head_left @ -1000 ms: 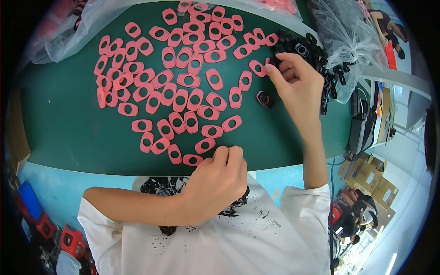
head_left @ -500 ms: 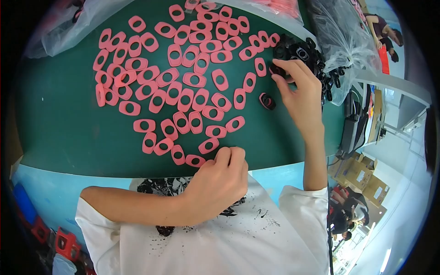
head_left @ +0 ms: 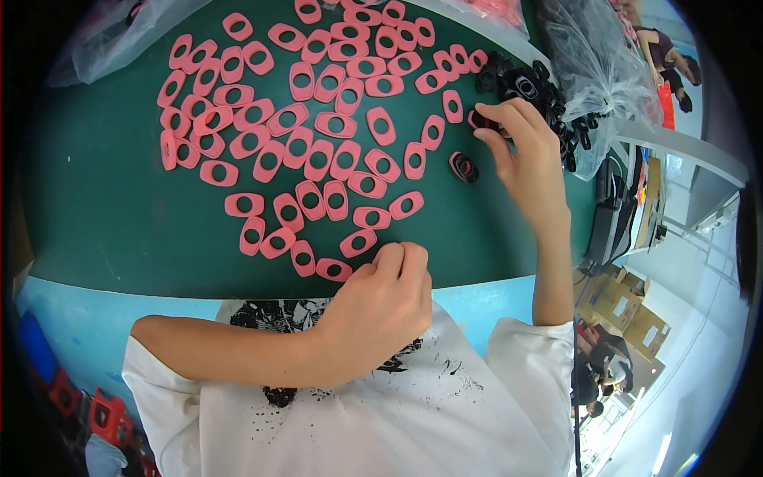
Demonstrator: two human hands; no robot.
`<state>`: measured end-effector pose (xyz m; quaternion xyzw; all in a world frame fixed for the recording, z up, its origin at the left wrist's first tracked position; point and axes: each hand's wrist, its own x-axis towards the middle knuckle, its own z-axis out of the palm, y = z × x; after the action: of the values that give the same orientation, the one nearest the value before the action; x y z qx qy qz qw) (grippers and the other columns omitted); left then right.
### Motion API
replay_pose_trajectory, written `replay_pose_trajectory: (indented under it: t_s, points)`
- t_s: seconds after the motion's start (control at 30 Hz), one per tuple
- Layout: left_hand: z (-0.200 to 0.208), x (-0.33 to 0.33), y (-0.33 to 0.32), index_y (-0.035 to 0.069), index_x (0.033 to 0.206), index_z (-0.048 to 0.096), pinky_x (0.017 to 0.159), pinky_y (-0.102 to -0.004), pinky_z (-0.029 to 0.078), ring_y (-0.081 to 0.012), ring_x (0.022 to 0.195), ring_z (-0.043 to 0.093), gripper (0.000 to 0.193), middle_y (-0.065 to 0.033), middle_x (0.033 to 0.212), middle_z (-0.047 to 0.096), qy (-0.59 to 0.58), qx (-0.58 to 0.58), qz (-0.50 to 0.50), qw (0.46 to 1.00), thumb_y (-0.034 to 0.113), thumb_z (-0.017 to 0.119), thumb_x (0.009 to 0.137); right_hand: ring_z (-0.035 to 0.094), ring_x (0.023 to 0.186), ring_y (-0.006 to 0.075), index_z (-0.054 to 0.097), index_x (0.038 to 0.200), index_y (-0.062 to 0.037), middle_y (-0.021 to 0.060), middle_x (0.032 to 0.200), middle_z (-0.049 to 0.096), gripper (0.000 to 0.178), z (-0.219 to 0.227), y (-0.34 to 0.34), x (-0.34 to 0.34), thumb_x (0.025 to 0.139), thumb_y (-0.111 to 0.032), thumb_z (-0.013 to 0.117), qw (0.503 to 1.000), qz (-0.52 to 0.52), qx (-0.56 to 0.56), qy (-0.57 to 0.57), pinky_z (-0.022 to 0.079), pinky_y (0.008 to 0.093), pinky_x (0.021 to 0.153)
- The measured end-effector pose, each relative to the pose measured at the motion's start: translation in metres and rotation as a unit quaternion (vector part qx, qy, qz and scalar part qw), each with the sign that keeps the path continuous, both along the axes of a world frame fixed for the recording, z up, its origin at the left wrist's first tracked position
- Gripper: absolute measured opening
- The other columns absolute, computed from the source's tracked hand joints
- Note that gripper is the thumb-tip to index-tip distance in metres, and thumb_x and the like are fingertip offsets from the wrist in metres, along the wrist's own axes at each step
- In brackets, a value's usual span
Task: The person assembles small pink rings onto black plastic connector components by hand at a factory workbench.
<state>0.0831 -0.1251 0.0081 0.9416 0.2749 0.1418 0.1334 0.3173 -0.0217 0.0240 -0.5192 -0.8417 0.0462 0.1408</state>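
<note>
My right hand pinches a small black piece with a pink edge between thumb and fingers, just left of a heap of black oval rings. Below it on the table lies a black ring piece with some pink showing. My left hand is curled closed at the table's front edge, close to a pink ring; its fingertips are turned away, so anything in them is hidden. Many flat pink rings, each with an oval hole, are spread over the green table, a few overlapping.
The green table curves along its front edge before my body. Clear plastic bags lie at the back left and right. Beyond the right side are cardboard boxes and other people. Red stools stand at lower left.
The view has shifted slightly. My right hand stays beside the black heap with its piece, whose pink edge shows more now. My left hand remains curled in nearly the same place.
</note>
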Motion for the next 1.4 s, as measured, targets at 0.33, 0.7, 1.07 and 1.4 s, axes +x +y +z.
replay_pose_trajectory:
  t_s: [0.33,0.7,1.07,1.4]
  points:
    - [0.004,0.012,0.012,-0.004,0.075,0.064,0.056,-0.0211,0.046,-0.0230,0.083,0.050,0.022,-0.0129,0.085,0.048,-0.003,-0.025,0.010,1.000,0.005,0.070,0.055,0.063,0.075,0.0184,0.066,0.102,-0.0005,0.0094,0.092,0.065,0.026,-0.002,-0.024,-0.002,0.078,0.003,0.075,0.991,-0.079,0.041,0.098,0.050,0.0283,0.063]
    - [0.001,0.011,0.026,-0.006,0.080,0.065,0.059,-0.0235,0.050,-0.0204,0.081,0.052,0.023,-0.0093,0.084,0.047,-0.040,-0.029,-0.024,0.998,-0.001,0.067,0.058,0.060,0.070,0.0171,0.066,0.102,0.0004,0.0081,0.089,0.063,0.027,-0.021,-0.036,0.016,0.077,0.002,0.076,0.988,-0.088,0.026,0.125,0.049,0.0254,0.059]
    - [-0.001,0.013,0.039,-0.003,0.076,0.063,0.069,-0.0292,0.053,-0.0220,0.088,0.053,0.018,-0.0106,0.089,0.050,-0.061,-0.012,-0.100,0.993,0.004,0.068,0.060,0.043,0.053,0.0119,0.067,0.099,0.0002,0.0046,0.079,0.054,0.026,-0.016,-0.027,0.019,0.075,0.001,0.077,0.979,-0.066,-0.047,0.186,0.036,0.0255,0.049]
    - [-0.002,0.014,0.036,-0.004,0.082,0.063,0.069,-0.0313,0.051,-0.0220,0.084,0.053,0.019,-0.0105,0.088,0.049,-0.048,0.007,-0.100,0.994,0.002,0.066,0.064,0.044,0.053,0.0103,0.068,0.099,-0.0018,0.0042,0.078,0.054,0.027,-0.002,-0.060,0.010,0.075,-0.002,0.079,0.971,-0.108,-0.014,0.212,0.035,0.0250,0.047]
